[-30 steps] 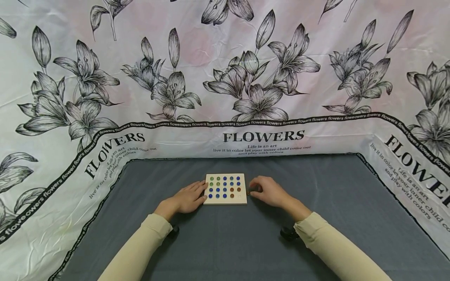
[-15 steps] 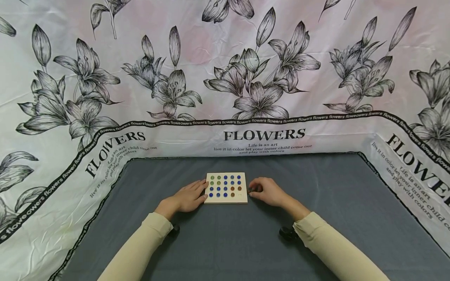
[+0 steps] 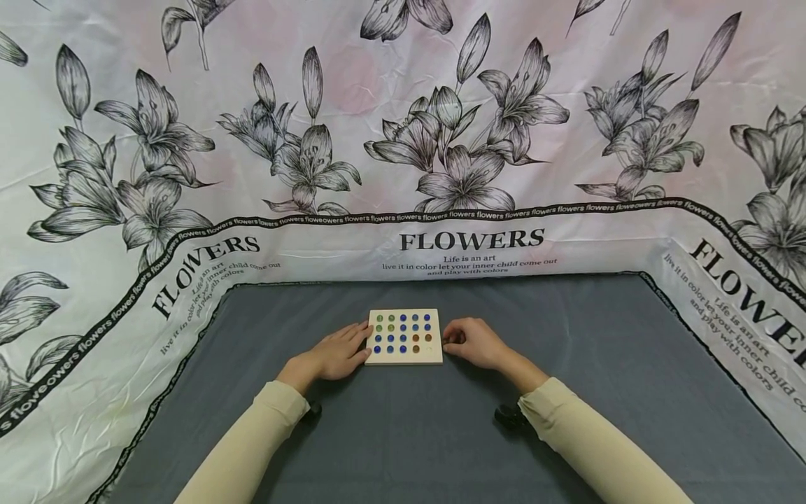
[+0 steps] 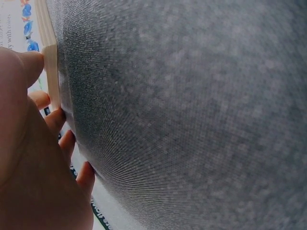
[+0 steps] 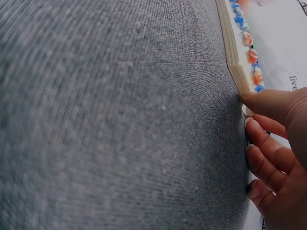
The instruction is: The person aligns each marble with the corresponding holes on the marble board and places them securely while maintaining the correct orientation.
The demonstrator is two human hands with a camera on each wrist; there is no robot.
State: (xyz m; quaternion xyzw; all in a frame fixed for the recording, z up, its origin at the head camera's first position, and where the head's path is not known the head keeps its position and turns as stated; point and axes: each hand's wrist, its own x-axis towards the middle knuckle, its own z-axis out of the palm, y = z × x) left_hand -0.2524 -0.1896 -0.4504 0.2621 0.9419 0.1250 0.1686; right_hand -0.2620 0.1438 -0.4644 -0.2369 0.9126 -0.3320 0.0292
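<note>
A pale wooden board lies flat on the grey cloth in the head view. Rows of glass marbles sit in it: green ones at the far left, several blue ones, and a few orange-brown ones at the near right. One spot at the near right corner has no marble. My left hand rests with extended fingers against the board's left edge. At the right edge is my right hand, fingers curled. Between its thumb and forefinger the right wrist view shows a small pale marble, mostly hidden.
Grey cloth covers the surface around the board. A white flower-printed sheet rises behind it and along both sides. Dark wrist devices sit under the cream sleeves.
The right hand has shifted slightly left, closer to the board's edge. An orange-brown piece visible at its fingertips earlier is now hidden in the head view. The left hand stays in place.
</note>
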